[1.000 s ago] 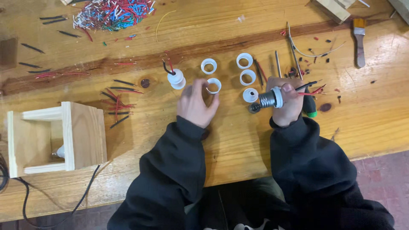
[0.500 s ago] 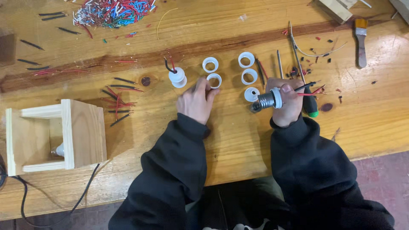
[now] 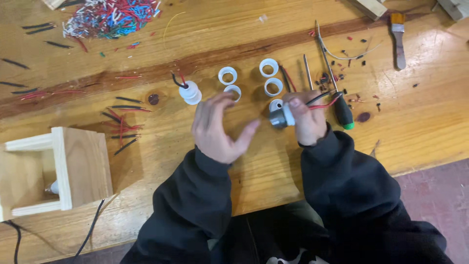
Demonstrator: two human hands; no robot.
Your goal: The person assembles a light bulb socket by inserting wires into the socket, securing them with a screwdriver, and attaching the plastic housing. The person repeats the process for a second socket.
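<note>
Lampholder [image 3: 282,117], white body with a grey metal end, is sitting in my right hand [image 3: 307,122], my fingers clamped round it with the metal end turned toward my left hand [image 3: 217,128] so the open side is facing where I can get at it. I am gripping it just above the workbench [image 3: 430,127] rather than resting it there, which is keeping its red and black wires [image 3: 320,100] trailing free to the right, over toward the green-handled screwdriver [image 3: 342,110].

My left hand is open, fingers spread and apart, holding nothing that I can see; its fingertips are hovering just beside the nearest white ring [image 3: 232,91]. The other white rings [image 3: 271,77] are lying in a loose cluster just past my hands, each one separate so any of them can be picked singly. A second white holder [image 3: 189,92], already wired, is standing off to the left of them, out of my way.

Further left, cut wire lengths [image 3: 119,117] are lying scattered near a small wooden box [image 3: 80,166], and a heap of coloured offcuts [image 3: 110,17] is piled at the far edge. A paintbrush [image 3: 398,34] is lying well apart on the right.
</note>
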